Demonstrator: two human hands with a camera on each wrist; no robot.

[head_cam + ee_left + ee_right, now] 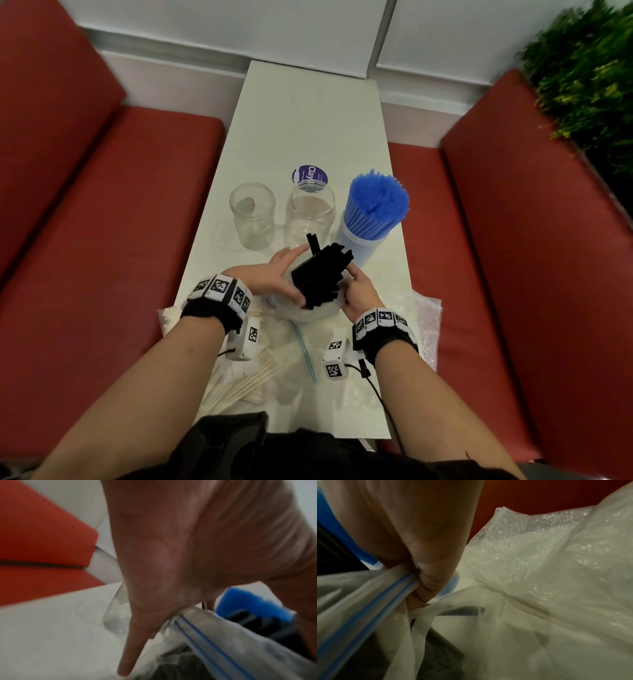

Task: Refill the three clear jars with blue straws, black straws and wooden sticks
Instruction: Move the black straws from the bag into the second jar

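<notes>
Right now both hands work a bundle of black straws out of a clear zip bag at the near middle of the white desk. The left hand lies along the bundle's left side, thumb curled under it and fingers fairly straight. The right hand has its grip closed on the bag's blue zip edge, the wrist view showing the fingers bunched round the plastic.

Two empty clear jars stand just beyond the hands. To their right a third jar is already packed with blue straws. Wooden sticks lie loose at the near left of the desk, under the left forearm.

The risks are easy to see. The straw ends sit uneven, one poking well above the rest, so a loose hold could let the bundle fan out and spill across the desk. The bag may drag some straws back as it slips off. The empty jars are close and probably light, so a careless swing of the bundle could knock one over.
</notes>
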